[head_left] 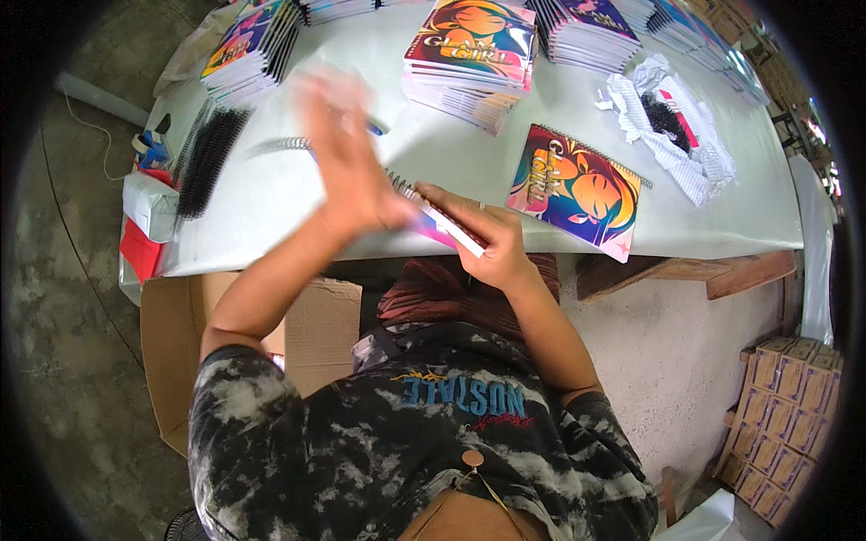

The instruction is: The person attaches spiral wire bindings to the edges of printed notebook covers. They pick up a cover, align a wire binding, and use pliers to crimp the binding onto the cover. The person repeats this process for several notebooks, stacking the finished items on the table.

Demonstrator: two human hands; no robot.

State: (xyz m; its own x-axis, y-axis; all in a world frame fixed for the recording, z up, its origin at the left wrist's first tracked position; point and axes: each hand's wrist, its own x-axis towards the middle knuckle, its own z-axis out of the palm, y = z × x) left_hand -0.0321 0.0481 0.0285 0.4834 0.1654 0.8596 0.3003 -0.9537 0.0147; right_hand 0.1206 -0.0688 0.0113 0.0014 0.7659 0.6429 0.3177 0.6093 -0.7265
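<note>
Jutting from the right hand [498, 242], whose fingers clamp it at the worktop's [744, 221] near edge, a pink-and-purple notebook [437, 229] shows white page edges [460, 233] — the blurred left hand [350, 167], fingers apart, partly hiding it — with black coils [212, 158] leftward, a spiral-bound notebook [582, 194] rightward and notebook stacks [469, 50] beyond.
</note>
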